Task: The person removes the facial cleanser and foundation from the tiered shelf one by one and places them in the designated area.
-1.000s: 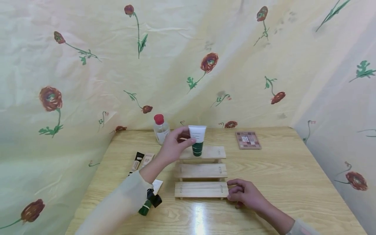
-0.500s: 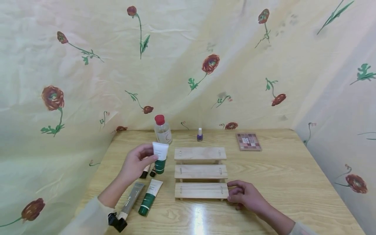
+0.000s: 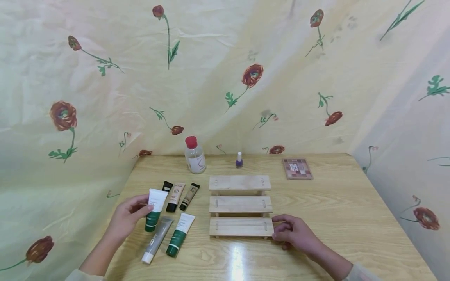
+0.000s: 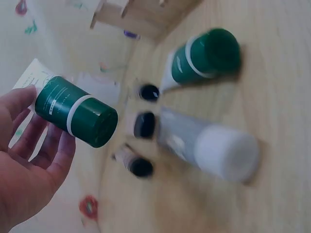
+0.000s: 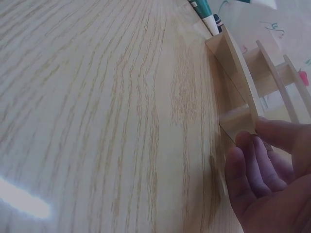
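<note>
My left hand [image 3: 124,218] pinches a white and green squeeze tube [image 3: 156,210], cap down, above the left of the table. In the left wrist view its green cap [image 4: 97,127] faces the camera. Below it lie a grey tube with a white cap [image 3: 157,240] and a second white and green tube [image 3: 180,235]. My right hand [image 3: 293,234] grips the right end of the lowest step of a three-step wooden rack [image 3: 240,227]. In the right wrist view, the thumb meets the step's edge and the other fingers curl beside it.
Three small tubes, including a BB cream tube [image 3: 175,198], lie behind the larger ones. At the back stand a red-capped clear bottle [image 3: 195,160] and a purple nail polish bottle [image 3: 239,160]. An eyeshadow palette [image 3: 297,169] lies at the back right, before a flowered cloth.
My left hand has carried the white and green tube from over the rack's top step leftward and nearer, uncovering the nail polish and the lying tubes. The right hand stays put.
</note>
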Demonstrator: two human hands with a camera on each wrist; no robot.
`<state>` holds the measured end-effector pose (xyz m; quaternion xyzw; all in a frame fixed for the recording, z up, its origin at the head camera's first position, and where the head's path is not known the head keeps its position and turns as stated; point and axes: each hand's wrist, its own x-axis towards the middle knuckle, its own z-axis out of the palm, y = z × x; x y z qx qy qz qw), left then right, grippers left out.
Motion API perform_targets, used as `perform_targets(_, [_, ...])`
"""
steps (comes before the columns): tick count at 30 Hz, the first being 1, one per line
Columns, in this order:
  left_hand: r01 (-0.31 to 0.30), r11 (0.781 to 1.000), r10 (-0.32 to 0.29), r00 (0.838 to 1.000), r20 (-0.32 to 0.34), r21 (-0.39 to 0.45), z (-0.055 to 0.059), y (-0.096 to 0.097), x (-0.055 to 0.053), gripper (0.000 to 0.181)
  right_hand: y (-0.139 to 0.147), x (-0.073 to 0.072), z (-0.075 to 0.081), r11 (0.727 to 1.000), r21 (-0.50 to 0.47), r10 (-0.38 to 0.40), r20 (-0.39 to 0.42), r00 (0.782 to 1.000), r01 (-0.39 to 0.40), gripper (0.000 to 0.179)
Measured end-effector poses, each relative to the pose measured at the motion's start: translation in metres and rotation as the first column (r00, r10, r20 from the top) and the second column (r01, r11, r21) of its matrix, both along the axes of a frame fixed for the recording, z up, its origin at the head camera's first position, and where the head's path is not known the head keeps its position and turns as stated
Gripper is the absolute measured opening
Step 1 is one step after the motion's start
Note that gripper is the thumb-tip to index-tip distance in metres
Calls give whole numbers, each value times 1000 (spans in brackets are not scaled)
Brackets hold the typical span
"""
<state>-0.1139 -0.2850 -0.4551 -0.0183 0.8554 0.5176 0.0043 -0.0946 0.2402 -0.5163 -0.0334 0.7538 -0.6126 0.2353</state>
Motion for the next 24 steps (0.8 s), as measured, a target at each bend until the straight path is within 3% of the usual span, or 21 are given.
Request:
perform_targets(13, [-47, 991, 41, 998, 52, 125, -32, -44, 27, 49, -1, 2, 1, 1000, 11, -9, -10, 1000, 9, 65])
perform_targets(17, [-56, 996, 47, 989, 141, 64, -40, -53, 30, 52, -1, 2, 2, 1000, 8, -4, -13, 1000, 4, 65])
perform_targets(21, [-55, 997, 67, 965, 255, -51, -46, -60, 29, 56, 0, 1, 2, 1000, -5, 0, -8, 1000, 0, 65])
perform_targets(24, [-60, 994, 84, 951, 297, -88, -50, -62, 28, 57, 1, 1, 2, 1000, -10, 3, -5, 1000, -3, 65])
